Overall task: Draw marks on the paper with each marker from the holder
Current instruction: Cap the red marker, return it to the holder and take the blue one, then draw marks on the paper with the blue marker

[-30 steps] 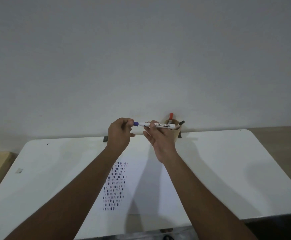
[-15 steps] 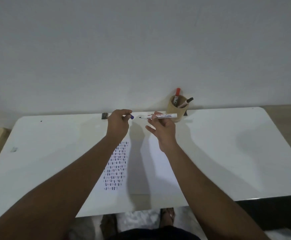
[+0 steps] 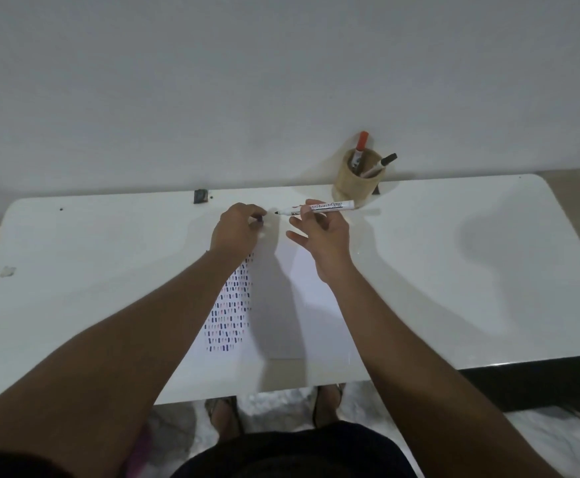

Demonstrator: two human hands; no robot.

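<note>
Against a bare pale wall stood a white table (image 3: 454, 270) with a sheet of paper (image 3: 281, 305) partly filled with short marks. At its far edge, the right hand (image 3: 323, 232) pinched an uncapped marker (image 3: 319, 207), tip pointing left. The left hand (image 3: 236, 232), close beside the tip, was closed on the dark cap (image 3: 260, 219). Behind sat the holder (image 3: 357, 181).

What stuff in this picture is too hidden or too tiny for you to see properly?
1. Head view: the cap in the left hand is almost wholly covered by curled fingers.
2. The print on the marker held by the right hand is too small and blurred to read.
3. The lower ends of the red marker and black marker are hidden inside the holder.
4. The left arm covers part of the paper, so marks there cannot be seen.
</note>
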